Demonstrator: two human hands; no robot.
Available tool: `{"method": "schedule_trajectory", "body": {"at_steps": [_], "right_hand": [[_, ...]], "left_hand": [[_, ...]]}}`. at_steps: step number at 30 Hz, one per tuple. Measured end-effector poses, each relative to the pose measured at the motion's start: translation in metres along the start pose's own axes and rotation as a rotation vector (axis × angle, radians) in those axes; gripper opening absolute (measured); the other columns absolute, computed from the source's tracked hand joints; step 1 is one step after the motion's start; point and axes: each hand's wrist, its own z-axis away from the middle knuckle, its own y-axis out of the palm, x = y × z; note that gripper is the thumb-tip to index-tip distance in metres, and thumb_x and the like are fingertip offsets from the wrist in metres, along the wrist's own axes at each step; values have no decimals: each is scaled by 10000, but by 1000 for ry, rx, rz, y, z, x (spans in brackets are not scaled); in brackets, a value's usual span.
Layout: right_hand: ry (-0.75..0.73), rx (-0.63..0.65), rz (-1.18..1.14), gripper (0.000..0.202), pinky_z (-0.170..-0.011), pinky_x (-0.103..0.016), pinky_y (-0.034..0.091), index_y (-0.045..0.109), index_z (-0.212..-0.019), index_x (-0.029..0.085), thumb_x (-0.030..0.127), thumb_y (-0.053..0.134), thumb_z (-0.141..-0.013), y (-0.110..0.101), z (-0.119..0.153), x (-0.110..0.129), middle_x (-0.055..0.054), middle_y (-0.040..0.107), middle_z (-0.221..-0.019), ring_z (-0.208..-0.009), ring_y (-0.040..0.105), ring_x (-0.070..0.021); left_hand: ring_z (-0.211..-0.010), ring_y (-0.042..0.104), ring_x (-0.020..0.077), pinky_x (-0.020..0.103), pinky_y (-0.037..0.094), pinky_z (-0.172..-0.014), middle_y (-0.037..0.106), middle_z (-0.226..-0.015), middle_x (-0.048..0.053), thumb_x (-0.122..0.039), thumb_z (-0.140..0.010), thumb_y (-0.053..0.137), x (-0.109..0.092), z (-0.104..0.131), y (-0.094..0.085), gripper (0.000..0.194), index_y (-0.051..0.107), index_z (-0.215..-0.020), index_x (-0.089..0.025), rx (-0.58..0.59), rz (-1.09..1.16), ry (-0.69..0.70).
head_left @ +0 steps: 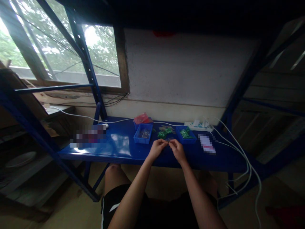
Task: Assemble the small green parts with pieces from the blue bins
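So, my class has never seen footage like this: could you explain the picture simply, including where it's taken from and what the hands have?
There is no robot here, just a person working bare-handed. The single picture comes from a camera worn on the head, looking forward and down, so forearms and legs show at the bottom.

On the blue table stand a left blue tray of small greyish pieces and a right blue tray of green ones. Loose green pieces lie between them. A red item sits behind the left tray, and a white power strip behind the right.

The left hand and right hand meet, fingertips pinching something too small to identify.
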Motion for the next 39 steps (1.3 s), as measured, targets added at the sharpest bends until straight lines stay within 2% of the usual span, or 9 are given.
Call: {"method": "schedule_trajectory", "body": {"at_steps": [7, 19, 39], "right_hand": [[40, 15, -9, 204, -539, -277, 453, 579, -730, 210, 412, 555, -750, 0, 2, 5, -8, 617, -628, -602, 592, -189], [-1, 19, -26, 207, -617, -293, 489, 580, -761, 203, 409, 560, -751, 2, 0, -2, -47, 675, -767, -716, 635, -207], [-16, 14, -21, 196, -630, -307, 500, 592, -777, 205, 398, 570, -749, 2, -2, -8, -41, 678, -749, -697, 639, -209]], "left_hand": [[-554, 501, 114, 222, 374, -545, 589, -588, -3, -396, -705, 630, -1, 1, 0, 266, 622, -687, -131, -7, -20, 30], [-535, 498, 109, 219, 372, -531, 576, -575, -13, -417, -701, 639, 0, 0, 1, 283, 594, -706, -138, 5, -16, 38], [-538, 499, 112, 221, 367, -527, 582, -581, -7, -403, -697, 643, 1, 0, 0, 272, 610, -723, -134, 0, -4, 38]]}}
